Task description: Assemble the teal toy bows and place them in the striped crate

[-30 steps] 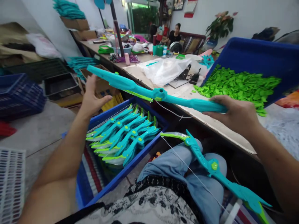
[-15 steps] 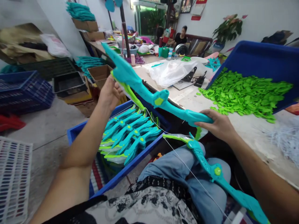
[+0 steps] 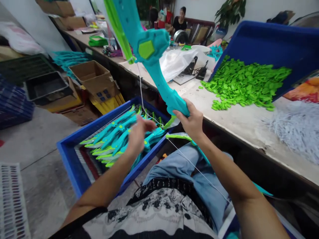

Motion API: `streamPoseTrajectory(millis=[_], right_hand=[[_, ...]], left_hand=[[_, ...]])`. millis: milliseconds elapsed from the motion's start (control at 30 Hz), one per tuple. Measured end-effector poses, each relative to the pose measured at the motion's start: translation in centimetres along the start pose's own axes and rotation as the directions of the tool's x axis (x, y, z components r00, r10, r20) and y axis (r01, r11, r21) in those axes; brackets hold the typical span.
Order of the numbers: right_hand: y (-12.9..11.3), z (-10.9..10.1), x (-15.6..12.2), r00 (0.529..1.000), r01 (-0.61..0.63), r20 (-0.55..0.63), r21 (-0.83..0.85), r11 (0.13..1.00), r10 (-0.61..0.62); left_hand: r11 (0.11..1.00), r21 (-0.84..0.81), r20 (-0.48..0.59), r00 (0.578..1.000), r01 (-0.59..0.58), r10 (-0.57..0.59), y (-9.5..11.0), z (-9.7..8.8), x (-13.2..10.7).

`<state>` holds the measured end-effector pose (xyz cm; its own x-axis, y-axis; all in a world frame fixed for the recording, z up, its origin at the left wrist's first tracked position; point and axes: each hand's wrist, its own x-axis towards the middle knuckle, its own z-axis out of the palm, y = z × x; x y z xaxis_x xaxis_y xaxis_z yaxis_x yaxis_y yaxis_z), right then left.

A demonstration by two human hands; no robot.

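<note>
My right hand (image 3: 191,121) is closed around the lower limb of a teal toy bow (image 3: 160,78), which it holds up at a slant. A green hexagon marks the bow's middle, green pieces sit at its limbs, and a white string (image 3: 141,91) hangs slack from it. My left hand (image 3: 138,134) is blurred by motion over a blue crate (image 3: 68,166), close to the slack string; its fingers do not show clearly. Rows of similar toy bows (image 3: 119,132) lie in the crate. A second toy bow (image 3: 179,136) rests across my lap, partly hidden by my right arm.
On the worktable (image 3: 224,129), a tilted blue bin (image 3: 264,43) spills green plastic pieces (image 3: 249,79). White strings (image 3: 296,132) lie at the right. Cardboard boxes (image 3: 92,78) stand beyond the crate, and a white basket (image 3: 11,199) sits at the left. Another person (image 3: 179,25) sits far back.
My left hand has let go of the bow's upper part and come down over the crate. The bow has swung more upright in my right hand. My view has shifted rightward and down.
</note>
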<state>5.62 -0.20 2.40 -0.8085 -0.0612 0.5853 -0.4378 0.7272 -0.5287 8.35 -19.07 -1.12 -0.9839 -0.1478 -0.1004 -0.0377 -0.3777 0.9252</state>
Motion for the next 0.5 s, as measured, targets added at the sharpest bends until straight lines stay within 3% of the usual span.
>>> streamPoseTrajectory(millis=[33,67,100,133,233,333,400,433,500], right_hand=[[-0.3,0.1,-0.1,1.0,-0.01,-0.004,0.001,1.0,0.01],[-0.6,0.1,-0.3,1.0,-0.015,0.004,-0.002,1.0,0.015],[-0.9,0.1,-0.8,1.0,-0.015,0.024,-0.011,1.0,0.015],[-1.2,0.2,-1.3,0.998,-0.007,0.06,-0.025,1.0,0.009],[-1.9,0.9,-4.1,0.973,0.055,0.228,-0.087,0.995,-0.034],[-2.8,3.1,-8.1,0.895,0.157,0.441,-0.177,0.972,-0.064],[-3.8,5.2,-10.9,0.801,0.245,0.592,-0.192,0.95,-0.088],[-4.3,6.2,-12.1,0.742,0.285,0.661,-0.163,0.944,-0.11],[-4.9,7.7,-13.8,0.641,0.305,0.751,-0.059,0.951,-0.159]], left_hand=[[0.959,-0.016,0.188,0.943,0.282,-0.274,-2.0,0.3,-1.1],[0.885,-0.059,0.319,0.849,0.461,-0.421,-3.7,0.5,-2.0],[0.818,-0.125,0.402,0.782,0.562,-0.476,-4.8,0.7,-2.5],[0.78,-0.227,0.42,0.781,0.583,-0.462,-5.5,0.8,-2.8],[0.822,-0.462,0.19,0.943,0.331,-0.273,-5.1,-0.1,-2.3],[0.897,-0.416,-0.025,0.985,0.147,-0.173,-4.5,-2.4,-2.0],[0.921,-0.37,-0.225,0.95,0.121,-0.216,-5.3,-4.7,-2.3],[0.926,-0.357,-0.35,0.901,0.123,-0.254,-6.0,-6.2,-2.6],[0.939,-0.313,-0.579,0.754,0.144,-0.309,-7.1,-10.1,-3.2]])
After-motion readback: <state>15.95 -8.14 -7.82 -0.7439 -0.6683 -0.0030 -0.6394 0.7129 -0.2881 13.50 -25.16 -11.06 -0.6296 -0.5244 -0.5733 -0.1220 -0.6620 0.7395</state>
